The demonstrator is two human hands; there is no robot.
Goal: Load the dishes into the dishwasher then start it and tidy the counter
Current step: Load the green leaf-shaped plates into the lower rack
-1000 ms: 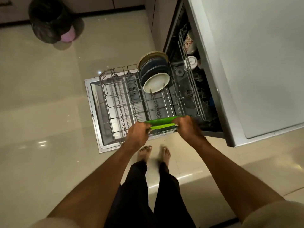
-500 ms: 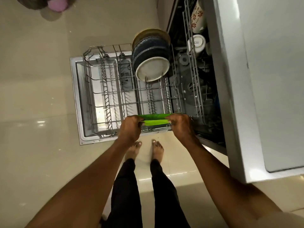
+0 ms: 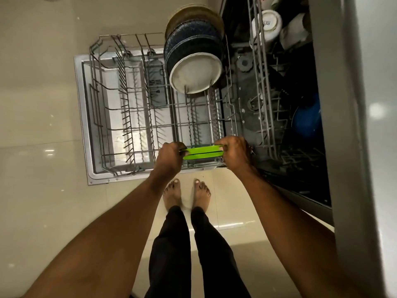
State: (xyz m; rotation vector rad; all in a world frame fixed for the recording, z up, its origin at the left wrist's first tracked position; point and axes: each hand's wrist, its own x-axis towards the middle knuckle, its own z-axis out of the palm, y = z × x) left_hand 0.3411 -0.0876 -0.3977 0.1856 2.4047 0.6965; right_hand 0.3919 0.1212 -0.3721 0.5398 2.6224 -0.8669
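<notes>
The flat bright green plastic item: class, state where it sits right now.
In the head view, the flat bright green plastic item is gripped between the left hand and right hand, over the near edge of the wire lower rack.

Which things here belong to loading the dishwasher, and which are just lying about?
Belong: green plates, gripped by the left hand and right hand; lower rack; stacked plates; cups.
Lying about: floor; counter.

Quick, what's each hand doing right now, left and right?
Left hand: closed, gripping the left end of the green plates.
Right hand: closed, gripping the right end of the same green plates, over the lower rack.
</notes>
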